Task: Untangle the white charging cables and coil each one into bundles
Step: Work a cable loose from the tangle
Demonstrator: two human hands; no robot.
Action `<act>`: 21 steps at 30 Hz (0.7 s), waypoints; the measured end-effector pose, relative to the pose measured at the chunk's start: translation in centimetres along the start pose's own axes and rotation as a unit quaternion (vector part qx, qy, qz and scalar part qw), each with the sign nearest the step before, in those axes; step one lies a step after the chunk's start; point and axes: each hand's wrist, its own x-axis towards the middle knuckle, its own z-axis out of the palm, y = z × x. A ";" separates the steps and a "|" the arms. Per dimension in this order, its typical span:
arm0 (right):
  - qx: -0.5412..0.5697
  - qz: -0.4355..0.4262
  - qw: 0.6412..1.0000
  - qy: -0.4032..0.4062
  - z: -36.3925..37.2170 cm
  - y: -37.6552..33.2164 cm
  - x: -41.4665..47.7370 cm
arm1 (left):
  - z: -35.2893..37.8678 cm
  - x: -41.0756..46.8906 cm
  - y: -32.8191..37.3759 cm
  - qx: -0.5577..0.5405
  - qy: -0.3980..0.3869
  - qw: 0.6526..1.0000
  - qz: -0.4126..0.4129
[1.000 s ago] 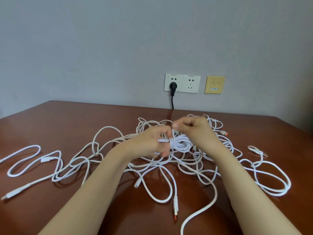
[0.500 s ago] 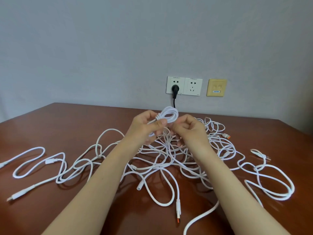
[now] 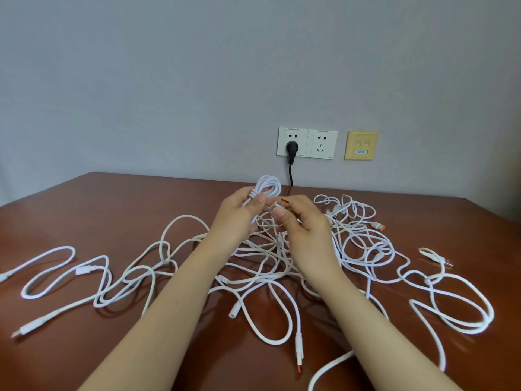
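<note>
Coiled cable (image 3: 269, 185) loops upward

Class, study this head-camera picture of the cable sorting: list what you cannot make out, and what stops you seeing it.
1. How many cables form the tangle: strands overlap and the forearms cover its middle.
2. Where the black cord runs: it drops behind the table.
3. The cable end at far left: cut off by the picture's edge.
4. How the coil is fastened: the left hand covers its base.
</note>
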 end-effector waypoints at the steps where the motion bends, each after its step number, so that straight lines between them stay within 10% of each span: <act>1: 0.000 0.001 1.000 0.003 0.1 0.1 0.0 | 0.1 0.0 -0.1 0.006 -0.006 1.000 -0.001; 21: 0.083 0.155 0.981 0.081 -0.6 -0.1 0.9 | 1.5 -0.3 -1.8 -0.089 -0.013 0.996 0.018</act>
